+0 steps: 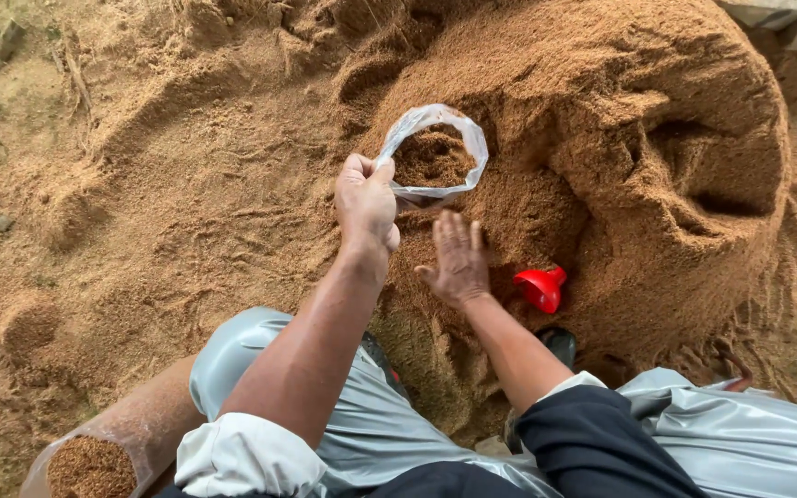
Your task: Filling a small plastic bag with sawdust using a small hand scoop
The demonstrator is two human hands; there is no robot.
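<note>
Soft even daylight, sharp focus, wide-angle edge bending.

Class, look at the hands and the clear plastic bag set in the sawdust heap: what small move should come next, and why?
Probably the right hand scoops more brown sawdust into the clear plastic bag. The left hand grips the bag's rim and holds its mouth open, the bag is only partly filled, and the right hand lies flat on the heap just below it.

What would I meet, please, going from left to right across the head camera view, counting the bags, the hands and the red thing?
Filled clear bag lying at the lower left → left hand gripping the rim of the open clear bag → right hand, flat on the brown sawdust → red funnel.
</note>
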